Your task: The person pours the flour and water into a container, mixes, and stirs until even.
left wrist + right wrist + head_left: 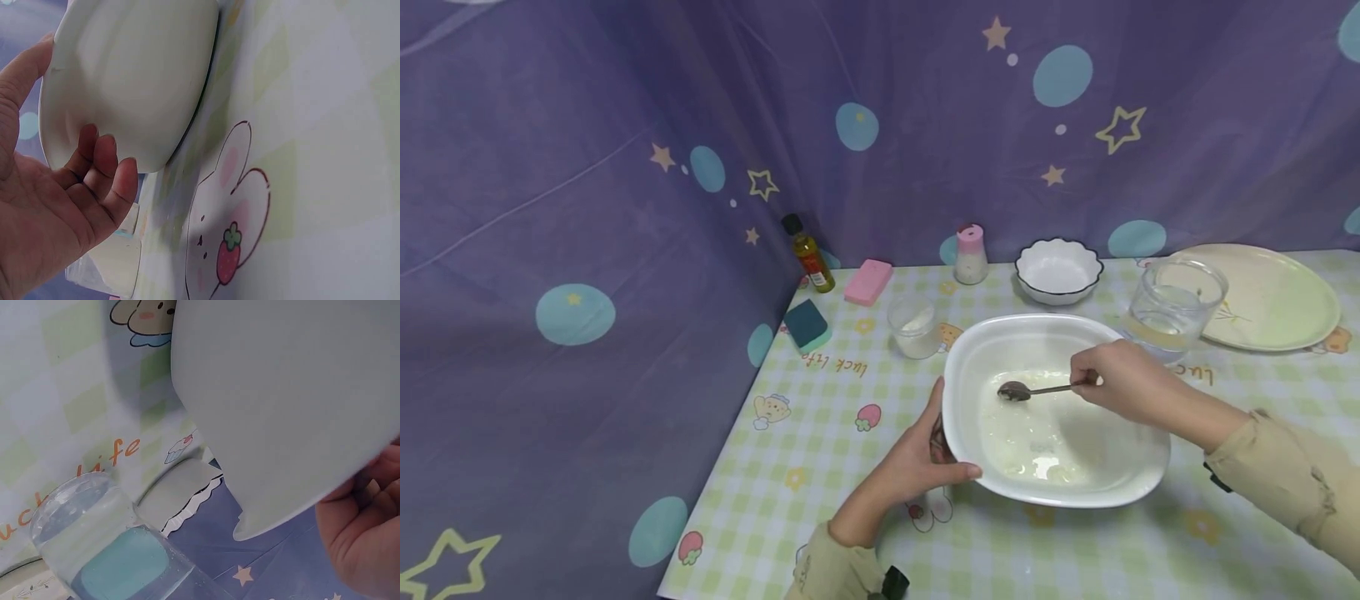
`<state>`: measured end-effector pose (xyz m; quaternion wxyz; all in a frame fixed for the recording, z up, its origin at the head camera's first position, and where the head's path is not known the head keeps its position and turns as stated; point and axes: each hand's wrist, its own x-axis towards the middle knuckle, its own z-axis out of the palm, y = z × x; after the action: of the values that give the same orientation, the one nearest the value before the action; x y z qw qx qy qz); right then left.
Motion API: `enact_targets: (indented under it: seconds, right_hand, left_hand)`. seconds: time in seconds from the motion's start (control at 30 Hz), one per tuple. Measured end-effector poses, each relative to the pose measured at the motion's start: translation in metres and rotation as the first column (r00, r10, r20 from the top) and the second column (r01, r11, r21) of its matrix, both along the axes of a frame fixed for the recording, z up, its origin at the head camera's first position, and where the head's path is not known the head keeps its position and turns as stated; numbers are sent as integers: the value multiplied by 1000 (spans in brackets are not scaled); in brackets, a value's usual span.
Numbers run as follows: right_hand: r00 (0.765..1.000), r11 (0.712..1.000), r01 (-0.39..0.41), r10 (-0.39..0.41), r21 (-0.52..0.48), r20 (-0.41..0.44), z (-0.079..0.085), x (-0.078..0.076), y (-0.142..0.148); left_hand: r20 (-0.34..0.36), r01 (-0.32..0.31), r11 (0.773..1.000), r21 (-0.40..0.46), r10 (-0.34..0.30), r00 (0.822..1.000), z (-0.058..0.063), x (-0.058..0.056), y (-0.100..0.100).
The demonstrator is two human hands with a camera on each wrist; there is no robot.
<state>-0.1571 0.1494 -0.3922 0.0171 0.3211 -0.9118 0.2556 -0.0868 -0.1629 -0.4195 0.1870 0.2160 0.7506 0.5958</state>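
Observation:
A white oval basin (1123,471) stands on the table with a thin layer of pale, whitish wet stuff (1018,442) across its bottom. My left hand (910,457) holds its left end, thumb over the rim and the other fingers bent under it against the outer wall, as the left wrist view shows. Over the basin, my right hand (1120,382) pinches the handle of a small metal spoon (1015,391). The spoon's head is low inside the basin. In the right wrist view the basin's outer wall (287,406) hides the spoon, and only part of the right hand (369,531) shows.
Behind the basin are a clear plastic cup of white powder (914,327), a pink-topped shaker (971,255), a scalloped white bowl (1060,268), a glass jug of water (1172,308) and a large plate (1292,292). An oil bottle (811,255), pink sponge (868,282) and green sponge (807,324) lie far left.

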Motion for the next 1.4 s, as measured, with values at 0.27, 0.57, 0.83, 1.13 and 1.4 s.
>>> enact_targets:
  seconds: [0.27,0.57,0.83,1.13,1.4]
  right_hand:
    - [998,997,52,-51,51,-23,4,-5,3]
    - [997,988,76,-71,136,-39,10,-3,18]
    - [997,973,81,-80,216,-13,21,3,33]
    - [998,973,38,-47,229,33,26,6,44]
    - [988,982,-63,36,178,153,27,8,50]
  left_hand:
    - [3,-10,1000,-18,10,1000,1,0,0]
    - [5,2,1000,-1,-2,1000,1,0,-1]
    - [8,9,1000,30,-10,1000,1,-2,0]
    - [9,-2,1000,18,2,1000,1,-1,0]
    - [15,-10,1000,1,10,1000,1,0,1]
